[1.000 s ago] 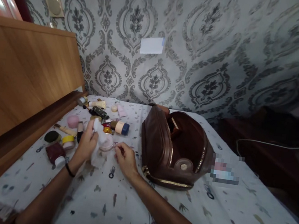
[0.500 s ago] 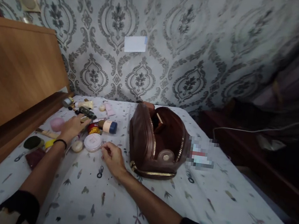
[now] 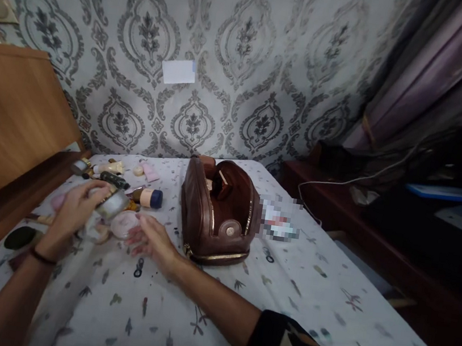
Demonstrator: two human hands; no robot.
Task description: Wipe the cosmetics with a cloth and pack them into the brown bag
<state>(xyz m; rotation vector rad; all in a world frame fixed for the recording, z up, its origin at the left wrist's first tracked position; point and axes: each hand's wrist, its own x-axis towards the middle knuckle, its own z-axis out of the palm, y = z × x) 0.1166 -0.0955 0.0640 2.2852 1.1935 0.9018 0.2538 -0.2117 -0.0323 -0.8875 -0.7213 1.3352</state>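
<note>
My left hand (image 3: 75, 211) is lifted a little above the bed and grips a small round silvery jar (image 3: 112, 204). My right hand (image 3: 148, 240) rests flat on the patterned sheet with its fingers spread, just beside a pale pink round compact (image 3: 124, 225). A brown leather cosmetic bag (image 3: 217, 211) stands unzipped to the right of that hand, with small items showing inside. Several cosmetics lie scattered behind my hands, among them a beige bottle with a dark blue cap (image 3: 150, 198) and a dark tube (image 3: 114, 180).
A wooden headboard (image 3: 6, 118) runs along the left. The patterned wall (image 3: 239, 54) is behind, with a white slip (image 3: 178, 72) stuck on it. A dark round item (image 3: 19, 237) lies at the left bed edge. A dark table with a white cable (image 3: 341, 183) stands right.
My left hand has picked a silvery jar out of the pile and lifted it. My right hand has let go of the pink compact and spread flat. The view has swung right.
</note>
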